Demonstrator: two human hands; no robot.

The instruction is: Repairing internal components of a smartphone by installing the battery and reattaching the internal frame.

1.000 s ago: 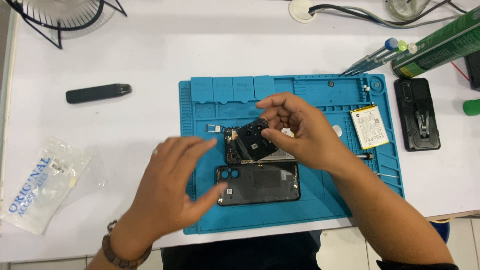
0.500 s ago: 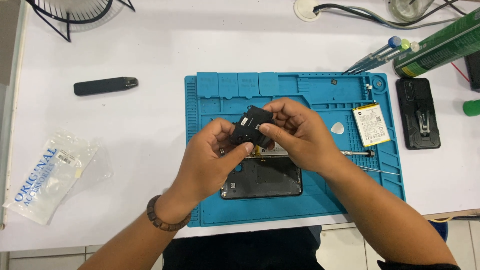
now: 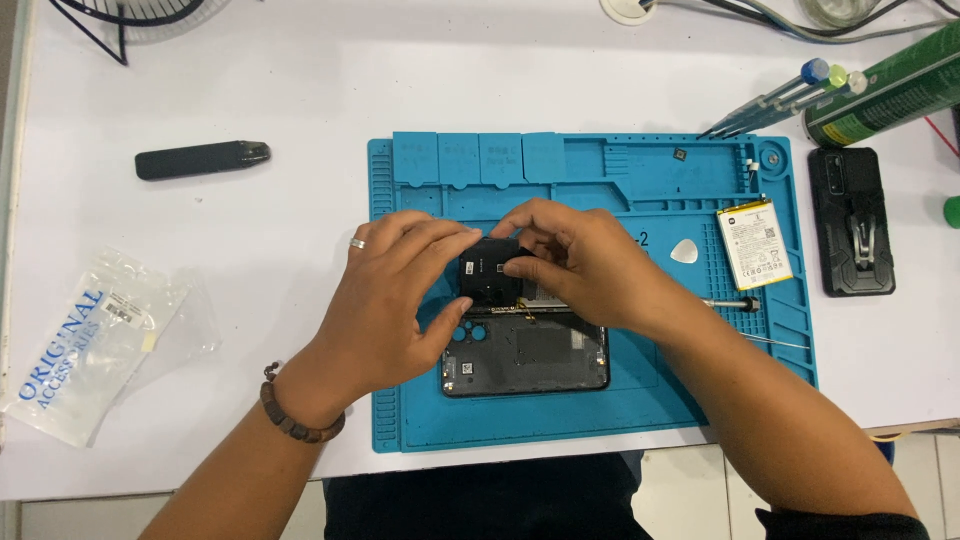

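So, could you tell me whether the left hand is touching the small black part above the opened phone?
Touching. The head view shows the left hand with fingertips pressed on the small black part's left edge, and the right hand pinching its other side.

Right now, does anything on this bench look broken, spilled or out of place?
Nothing is spilled. The phone on the blue mat lies opened up, back removed and insides showing. Its battery lies apart near the mat's right edge. Both hands, left hand and right hand, hold a small black part above the phone.
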